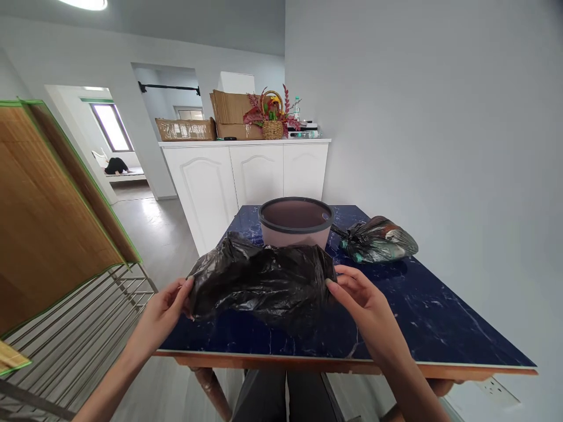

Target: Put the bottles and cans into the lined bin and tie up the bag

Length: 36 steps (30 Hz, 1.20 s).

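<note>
A black plastic garbage bag [264, 281] is stretched sideways between my two hands, above the front of the blue table. My left hand [165, 308] pinches the bag's left edge between thumb and fingers. At the opposite edge, my right hand [358, 296] grips it the same way. Just behind the bag stands a pinkish trash can [295, 237] with a dark rim; the bag hides its lower part. To the right of the can lies a knotted, filled black bag [380, 240], with rubbish showing through the thin plastic.
The dark blue marble-patterned table [435, 310] meets the wall on the right. White cabinets [259, 170] behind it carry cardboard boxes [237, 114] and a flower basket [272, 129]. At left stands a metal rack [65, 334] with bamboo mats [48, 217].
</note>
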Motion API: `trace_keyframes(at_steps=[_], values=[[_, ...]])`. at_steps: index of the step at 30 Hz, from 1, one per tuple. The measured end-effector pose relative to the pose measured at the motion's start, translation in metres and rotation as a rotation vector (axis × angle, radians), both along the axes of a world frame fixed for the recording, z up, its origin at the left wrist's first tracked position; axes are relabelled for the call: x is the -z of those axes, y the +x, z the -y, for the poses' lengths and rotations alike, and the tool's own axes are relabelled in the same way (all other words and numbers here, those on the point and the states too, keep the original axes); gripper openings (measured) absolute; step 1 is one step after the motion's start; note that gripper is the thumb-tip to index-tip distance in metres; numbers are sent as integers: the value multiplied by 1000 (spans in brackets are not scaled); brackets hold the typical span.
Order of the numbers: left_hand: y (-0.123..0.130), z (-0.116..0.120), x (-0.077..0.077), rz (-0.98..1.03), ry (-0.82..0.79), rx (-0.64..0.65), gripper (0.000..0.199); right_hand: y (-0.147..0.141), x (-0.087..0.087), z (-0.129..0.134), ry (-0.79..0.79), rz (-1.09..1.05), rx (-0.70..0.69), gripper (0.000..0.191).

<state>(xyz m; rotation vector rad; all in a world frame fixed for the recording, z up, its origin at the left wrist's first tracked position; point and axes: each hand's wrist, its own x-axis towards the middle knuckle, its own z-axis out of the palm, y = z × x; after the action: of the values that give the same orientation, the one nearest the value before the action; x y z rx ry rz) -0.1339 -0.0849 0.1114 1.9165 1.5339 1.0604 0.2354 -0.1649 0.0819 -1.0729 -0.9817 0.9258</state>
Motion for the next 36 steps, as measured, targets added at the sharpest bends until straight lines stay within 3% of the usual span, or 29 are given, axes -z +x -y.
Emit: trace_keyframes(at_steps=[7,11,13,15,17,18,20,22,25,28,32,36], values=[[-19,-10,6,11,-97,-43,71,2,10,7,-25,-66,37,54],[-28,-9,-11,159,-106,-156,66,-2,1,9,2,-98,10,50],[-16,4,-25,369,41,-237,60,-7,-3,11,14,-119,4,48],[8,25,-35,511,335,-273,53,-15,-7,14,28,-142,-8,45],[41,51,-40,390,618,-189,52,-26,-11,17,56,-155,-36,41],[58,63,-39,264,669,-83,52,-32,-14,18,74,-155,-62,39],[84,77,-34,-64,627,128,65,-41,-19,21,101,-135,-127,34],[95,74,-28,-264,618,201,64,-44,-25,24,111,-98,-177,30],[82,48,-22,-402,553,191,43,-35,-30,28,121,-65,-136,28],[53,20,-25,-420,447,92,37,-18,-29,31,108,-60,-45,30],[25,5,-39,-387,344,-64,39,0,-26,35,89,-46,88,37],[9,2,-61,-381,294,-137,40,10,-26,41,86,-8,172,41]])
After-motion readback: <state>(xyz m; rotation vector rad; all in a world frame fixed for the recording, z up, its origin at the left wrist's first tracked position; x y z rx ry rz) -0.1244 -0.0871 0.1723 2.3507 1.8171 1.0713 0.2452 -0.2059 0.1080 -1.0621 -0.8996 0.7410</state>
